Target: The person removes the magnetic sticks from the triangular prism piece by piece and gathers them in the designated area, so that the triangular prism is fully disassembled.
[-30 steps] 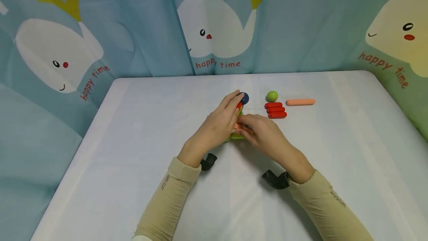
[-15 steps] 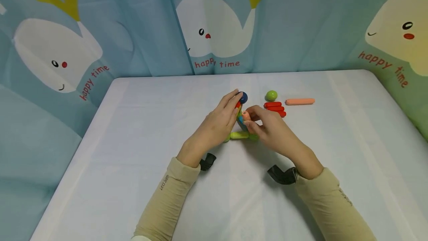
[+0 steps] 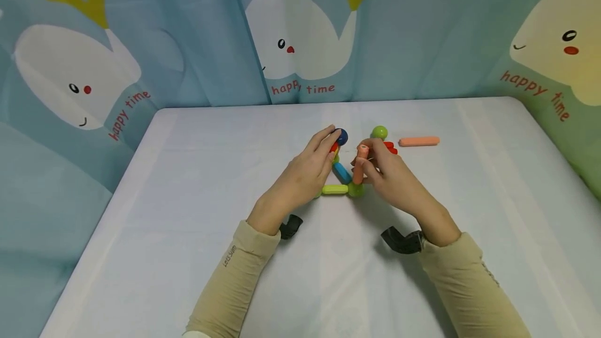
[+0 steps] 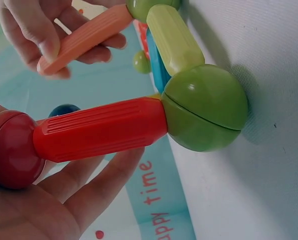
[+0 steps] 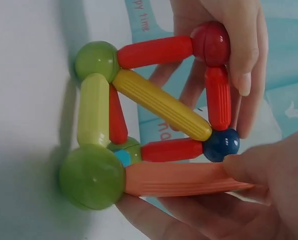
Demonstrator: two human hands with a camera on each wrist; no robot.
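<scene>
A frame of toy building rods and balls stands on the table. In the right wrist view it shows green balls, such as the near green ball [image 5: 91, 177], a yellow rod [image 5: 161, 105], several red rods and a blue ball [image 5: 221, 145]. My left hand [image 3: 305, 173] holds its upper part, thumb and fingers on either side of the red ball [image 5: 210, 44]. A red rod [image 4: 101, 129] crosses that palm in the left wrist view. Between thumb and fingers my right hand [image 3: 392, 168] pinches an orange rod [image 5: 179, 179], held upright, its lower end against the near green ball.
Behind my right hand lie short red rods [image 3: 392, 148], partly hidden, and a loose green ball [image 3: 379, 132]. Another orange rod [image 3: 419, 141] lies further right. Black wrist mounts [image 3: 401, 241] hang below both wrists. A whale-print curtain [image 3: 197, 30] rises behind the table.
My right hand has moved right and slightly back, turning the orange rod upright over the near right green ball. The blue rod has come into view. My left hand stays on the frame.
</scene>
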